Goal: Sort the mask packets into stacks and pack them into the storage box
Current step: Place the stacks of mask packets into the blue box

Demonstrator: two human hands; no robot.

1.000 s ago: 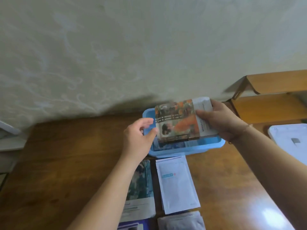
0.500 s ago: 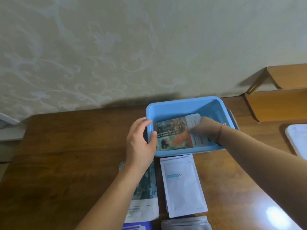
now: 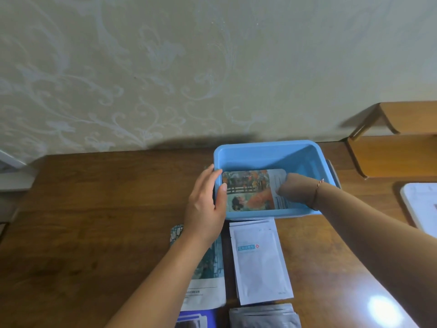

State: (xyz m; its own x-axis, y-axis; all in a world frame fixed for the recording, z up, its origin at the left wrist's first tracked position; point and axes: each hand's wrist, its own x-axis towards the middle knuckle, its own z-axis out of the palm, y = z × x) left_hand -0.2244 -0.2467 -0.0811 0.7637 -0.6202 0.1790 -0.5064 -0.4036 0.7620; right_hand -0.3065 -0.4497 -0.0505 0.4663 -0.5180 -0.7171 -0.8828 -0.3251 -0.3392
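Thin, light, glossy and likely slippery stack of picture mask packets (image 3: 250, 190) lying flat in the blue storage box (image 3: 264, 153), under the right hand (image 3: 292, 188) (grip hidden), left hand (image 3: 208, 197) loosely open beside its other end; best pinched at short edges.

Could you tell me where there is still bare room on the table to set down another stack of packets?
The table is bare left of the blue box and the left hand. A smaller bare patch lies right of the white packets. In front of the box it is crowded: packet stacks lie side by side.
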